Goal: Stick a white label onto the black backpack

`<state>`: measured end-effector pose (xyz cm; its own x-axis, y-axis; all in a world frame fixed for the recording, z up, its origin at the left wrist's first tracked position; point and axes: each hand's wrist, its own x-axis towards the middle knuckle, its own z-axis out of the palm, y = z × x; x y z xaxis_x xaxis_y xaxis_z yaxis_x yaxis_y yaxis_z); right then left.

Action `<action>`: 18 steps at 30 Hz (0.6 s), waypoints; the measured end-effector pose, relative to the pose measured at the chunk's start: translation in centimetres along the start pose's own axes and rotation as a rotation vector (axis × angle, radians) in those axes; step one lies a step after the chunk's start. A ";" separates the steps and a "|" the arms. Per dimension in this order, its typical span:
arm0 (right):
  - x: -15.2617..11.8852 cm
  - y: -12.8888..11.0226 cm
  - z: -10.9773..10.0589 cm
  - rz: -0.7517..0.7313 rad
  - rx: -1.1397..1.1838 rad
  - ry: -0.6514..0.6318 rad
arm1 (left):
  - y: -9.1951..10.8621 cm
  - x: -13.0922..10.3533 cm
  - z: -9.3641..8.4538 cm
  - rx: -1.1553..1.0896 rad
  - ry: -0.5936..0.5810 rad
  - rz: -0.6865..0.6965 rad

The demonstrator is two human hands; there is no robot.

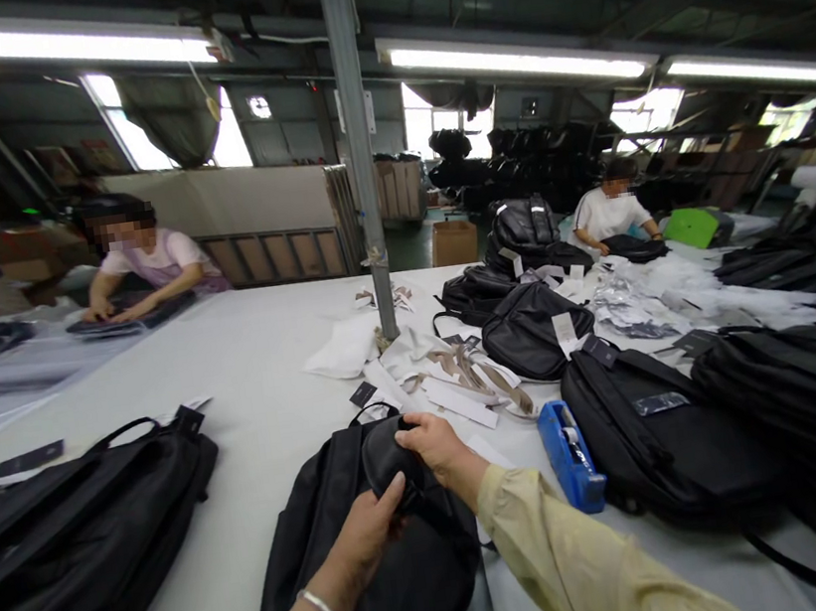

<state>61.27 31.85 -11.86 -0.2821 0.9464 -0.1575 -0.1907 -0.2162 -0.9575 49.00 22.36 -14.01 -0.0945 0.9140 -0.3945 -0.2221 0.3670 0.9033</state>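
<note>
A black backpack (306,559) lies on the white table directly in front of me. Both hands grip a curved black piece (383,454) over its upper part, which looks like a folded shoulder strap. My left hand (369,533), with a silver bangle at the wrist, pinches the lower edge with the thumb on top. My right hand (435,444), in a pale yellow sleeve, holds the upper right side of the same piece. The undersides of my fingers are hidden. Just beyond the bag's top loop lies a dark hang tag (364,393).
More black backpacks lie left (93,537) and right (664,422). A blue tape dispenser (573,459) stands right of my hands. Paper scraps (457,394) surround a grey post (360,171). Across the table, one person (146,260) and another person (613,213) handle black items.
</note>
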 end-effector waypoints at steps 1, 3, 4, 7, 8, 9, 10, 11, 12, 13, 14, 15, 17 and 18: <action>-0.4 0.2 -0.5 -0.013 -0.041 0.021 | 0.4 0.3 0.5 -0.003 0.029 0.001; -2.0 1.2 -1.9 -0.072 -0.209 0.076 | 0.6 0.8 1.0 -0.023 0.049 0.013; -3.0 2.0 -2.8 -0.101 -0.323 0.096 | 0.5 0.9 1.1 -0.037 0.056 0.009; -6.6 5.2 -5.0 -0.067 -0.564 0.062 | 0.3 1.1 1.4 -0.091 0.086 -0.013; -7.7 6.2 -5.4 -0.007 -0.539 0.014 | 0.3 1.2 1.6 -0.109 0.094 -0.019; -8.6 7.0 -5.7 0.049 -0.473 -0.035 | 0.3 1.2 1.9 -0.124 0.099 -0.025; -9.2 7.5 -5.8 0.090 -0.378 -0.082 | 0.3 1.4 2.1 -0.129 0.100 -0.028; -9.5 7.8 -5.7 0.112 -0.274 -0.117 | 0.4 1.5 2.4 -0.127 0.098 -0.030; -9.6 7.8 -5.6 0.115 -0.184 -0.132 | 0.5 1.7 2.7 -0.117 0.096 -0.030; -9.3 7.6 -5.5 0.106 -0.123 -0.132 | 0.7 1.8 3.0 -0.108 0.096 -0.026; -8.8 7.1 -5.3 0.099 -0.091 -0.126 | 0.8 2.0 3.3 -0.104 0.094 -0.019; -8.2 6.5 -5.2 0.096 -0.082 -0.118 | 0.9 2.2 3.5 -0.107 0.090 -0.010; -6.8 5.0 -4.9 0.096 -0.107 -0.122 | 0.9 2.4 3.8 -0.131 0.086 0.005; -6.2 4.2 -4.7 0.094 -0.121 -0.140 | 0.8 2.5 3.9 -0.143 0.087 0.007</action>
<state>66.60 26.18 -16.04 -0.4224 0.8792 -0.2203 -0.0459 -0.2635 -0.9636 52.33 25.62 -13.59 -0.1787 0.8958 -0.4070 -0.3560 0.3268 0.8755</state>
